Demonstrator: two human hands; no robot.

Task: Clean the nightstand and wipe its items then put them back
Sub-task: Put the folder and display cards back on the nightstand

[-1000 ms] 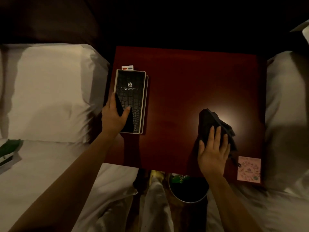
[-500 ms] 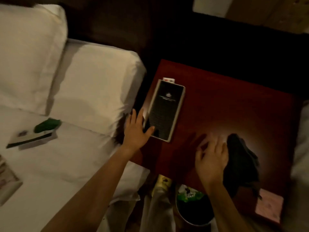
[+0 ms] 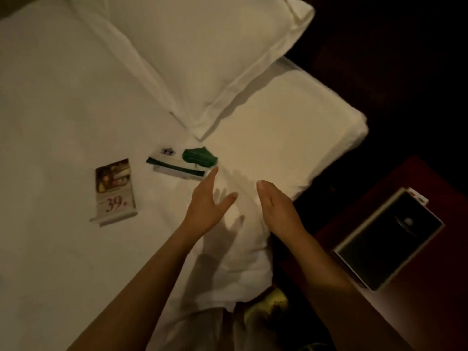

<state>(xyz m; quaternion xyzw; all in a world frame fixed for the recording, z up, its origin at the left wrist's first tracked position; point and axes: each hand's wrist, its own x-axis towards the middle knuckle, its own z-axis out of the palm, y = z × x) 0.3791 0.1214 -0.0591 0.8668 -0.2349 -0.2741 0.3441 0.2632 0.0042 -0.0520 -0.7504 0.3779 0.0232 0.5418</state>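
Both my hands reach over the white bed (image 3: 55,102), each holding nothing. My left hand (image 3: 207,203) is open with fingers spread, its fingertips just short of a white card holder with a green item (image 3: 200,158) on top. My right hand (image 3: 276,209) is open and flat, a little to the right. A menu card stand (image 3: 114,191) printed "39" lies further left on the sheet. The dark red nightstand (image 3: 415,300) is at the right edge with a black folder (image 3: 390,239) lying on it. The cloth is out of view.
Two white pillows (image 3: 202,54) lie at the head of the bed, one overlapping the other. A dark gap separates the bed from the nightstand. Something yellow-green (image 3: 268,302) shows on the floor below my arms.
My view has swung left from the nightstand to the bed. My left hand left the black folder and my right hand let go of the dark cloth; both now reach over the sheet.
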